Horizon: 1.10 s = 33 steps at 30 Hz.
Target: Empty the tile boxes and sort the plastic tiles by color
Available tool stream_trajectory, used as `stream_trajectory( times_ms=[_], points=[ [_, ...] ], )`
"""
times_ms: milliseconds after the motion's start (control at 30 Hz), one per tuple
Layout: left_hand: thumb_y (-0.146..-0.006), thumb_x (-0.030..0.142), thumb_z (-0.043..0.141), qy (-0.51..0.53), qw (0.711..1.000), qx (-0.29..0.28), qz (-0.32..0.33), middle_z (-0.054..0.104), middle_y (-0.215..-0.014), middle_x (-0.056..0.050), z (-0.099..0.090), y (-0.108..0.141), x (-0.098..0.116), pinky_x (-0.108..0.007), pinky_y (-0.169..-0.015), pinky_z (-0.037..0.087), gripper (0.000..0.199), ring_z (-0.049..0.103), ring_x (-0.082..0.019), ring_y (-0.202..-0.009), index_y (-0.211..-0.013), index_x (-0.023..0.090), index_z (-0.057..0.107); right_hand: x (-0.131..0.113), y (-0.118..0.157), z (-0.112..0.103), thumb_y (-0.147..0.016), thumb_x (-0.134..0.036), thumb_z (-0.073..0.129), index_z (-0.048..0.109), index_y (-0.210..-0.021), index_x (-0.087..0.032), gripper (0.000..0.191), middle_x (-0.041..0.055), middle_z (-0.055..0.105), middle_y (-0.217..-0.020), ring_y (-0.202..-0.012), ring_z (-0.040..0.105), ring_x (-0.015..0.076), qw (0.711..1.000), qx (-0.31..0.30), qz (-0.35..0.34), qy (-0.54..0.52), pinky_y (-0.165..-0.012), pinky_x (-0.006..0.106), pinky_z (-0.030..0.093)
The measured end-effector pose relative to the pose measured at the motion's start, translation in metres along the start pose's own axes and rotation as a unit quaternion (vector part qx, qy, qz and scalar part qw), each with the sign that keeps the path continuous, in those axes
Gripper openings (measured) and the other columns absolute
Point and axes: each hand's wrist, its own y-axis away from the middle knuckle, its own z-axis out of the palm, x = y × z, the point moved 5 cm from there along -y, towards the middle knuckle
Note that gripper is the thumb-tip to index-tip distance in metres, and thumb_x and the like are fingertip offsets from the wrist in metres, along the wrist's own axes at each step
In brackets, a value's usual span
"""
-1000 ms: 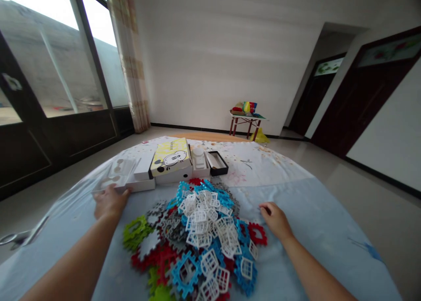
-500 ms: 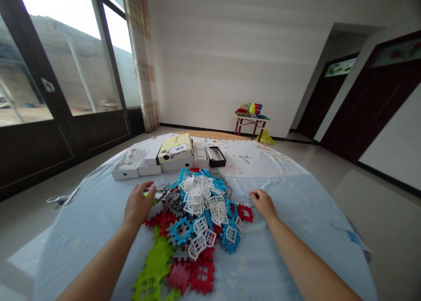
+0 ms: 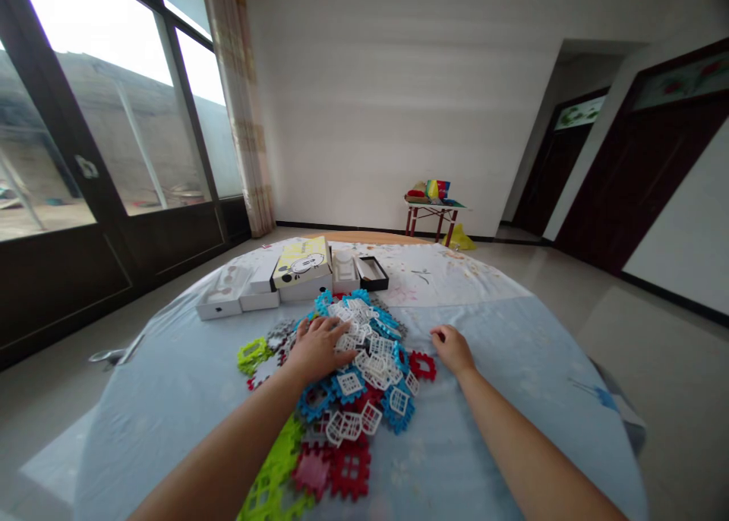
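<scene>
Toothed plastic pieces [image 3: 399,422] in blue, red, gray and green are lying heaped at the middle of a round table, with white lattice pieces [image 3: 370,418] scattering over the top and down the near slope. A person's left hand [image 3: 319,346] is lying palm down on the upper left of the heap, its fingers spreading slightly over the white pieces and its thumb standing apart from them; whether the fingertips are pinching any piece cannot be told. The right hand [image 3: 452,346] is resting on the pale blue cloth [image 3: 444,445] to the right of the heap, fingers curling loosely, thumb near the forefinger; what, if anything, they are pinching cannot be told. A red piece [image 3: 430,372] is lying just beside that hand, at the heap's right edge. Beyond the heap, a yellow-and-white box [image 3: 301,264] is sitting among white boxes [image 3: 219,310], with a small black box [image 3: 374,284] standing open to their right. Against the far wall, a small table [image 3: 436,203] is holding colorful items, a yellow bag [image 3: 460,238] slumping beside it.
</scene>
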Motion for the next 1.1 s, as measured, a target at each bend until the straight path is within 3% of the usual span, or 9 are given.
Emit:
stream_trajectory(
  times_ms=[100,267,367,433,567,700,867,1100],
  points=[
    [-0.069,0.064,0.049,0.009,1.0,-0.012,-0.014,0.049,-0.129,-0.007,-0.003,0.006,-0.02,-0.056,-0.102,0.002,0.063,0.031,-0.033,-0.123,-0.125,0.035,0.05,0.0,0.0,0.0,-0.072,-0.02,0.044,0.065,-0.078,-0.018,0.022,0.0055,0.064,-0.083,-0.078,0.059,0.0171,1.0,-0.001,0.005,-0.007,-0.075,0.026,0.044],
    [-0.062,0.062,0.058,0.02,0.998,0.016,-0.056,0.052,-0.127,-0.007,-0.009,0.019,-0.051,-0.053,-0.103,0.001,0.059,0.032,-0.034,-0.124,-0.114,0.033,0.061,0.001,-0.001,0.001,-0.073,-0.021,0.044,0.065,-0.078,-0.019,0.022,0.0058,0.064,-0.083,-0.078,0.059,0.0174,1.0,0.001,-0.004,-0.005,-0.074,0.027,0.045],
    [-0.059,0.063,0.06,0.04,0.995,0.058,-0.071,0.054,-0.124,-0.007,-0.02,0.023,-0.063,-0.05,-0.104,0.009,0.06,0.037,-0.033,-0.121,-0.11,0.032,0.062,0.002,-0.001,0.002,-0.073,-0.022,0.043,0.064,-0.078,-0.018,0.022,0.0061,0.064,-0.081,-0.077,0.059,0.0176,1.0,-0.002,-0.006,-0.004,-0.073,0.027,0.044],
    [-0.064,0.062,0.055,0.072,0.988,0.101,-0.089,0.056,-0.12,-0.006,-0.031,0.026,-0.076,-0.045,-0.102,0.019,0.056,0.043,-0.029,-0.116,-0.11,0.03,0.062,0.004,-0.001,0.002,-0.074,-0.023,0.043,0.064,-0.078,-0.018,0.022,0.006,0.064,-0.081,-0.077,0.059,0.0177,1.0,-0.005,-0.003,-0.005,-0.073,0.027,0.045],
    [-0.075,0.058,0.041,0.152,0.946,0.223,-0.179,0.064,-0.104,-0.007,-0.046,0.044,-0.118,-0.033,-0.089,0.038,0.049,0.055,-0.024,-0.097,-0.101,0.023,0.064,0.004,-0.002,0.003,-0.074,-0.025,0.042,0.064,-0.079,-0.017,0.023,0.0068,0.064,-0.083,-0.079,0.059,0.0187,1.0,-0.002,-0.001,-0.018,-0.074,0.028,0.045],
    [-0.077,0.051,0.038,0.166,0.876,0.312,-0.328,0.065,-0.087,-0.008,-0.04,0.078,-0.157,-0.034,-0.076,0.043,0.043,0.058,-0.025,-0.08,-0.091,0.02,0.065,0.004,-0.001,0.001,-0.074,-0.027,0.042,0.064,-0.081,-0.017,0.025,0.0074,0.066,-0.082,-0.078,0.06,0.0195,0.998,0.004,0.009,-0.063,-0.075,0.03,0.045],
    [-0.077,0.04,0.037,0.174,0.831,0.339,-0.405,0.064,-0.075,-0.007,-0.022,0.105,-0.171,-0.034,-0.071,0.043,0.037,0.058,-0.025,-0.079,-0.088,0.019,0.066,0.007,0.002,-0.01,-0.072,-0.033,0.045,0.063,-0.085,-0.016,0.027,0.0072,0.067,-0.078,-0.071,0.061,0.0193,0.985,0.029,0.066,-0.154,-0.069,0.029,0.046],
    [-0.076,0.034,0.043,0.18,0.832,0.313,-0.421,0.066,-0.078,-0.003,-0.018,0.104,-0.175,-0.028,-0.067,0.041,0.031,0.057,-0.022,-0.082,-0.086,0.018,0.067,-0.016,0.015,-0.03,-0.072,-0.035,0.046,0.061,-0.088,-0.015,0.029,0.0026,0.064,-0.065,-0.047,0.052,0.0124,0.961,-0.005,0.1,-0.256,-0.05,0.024,0.043]
  ],
)
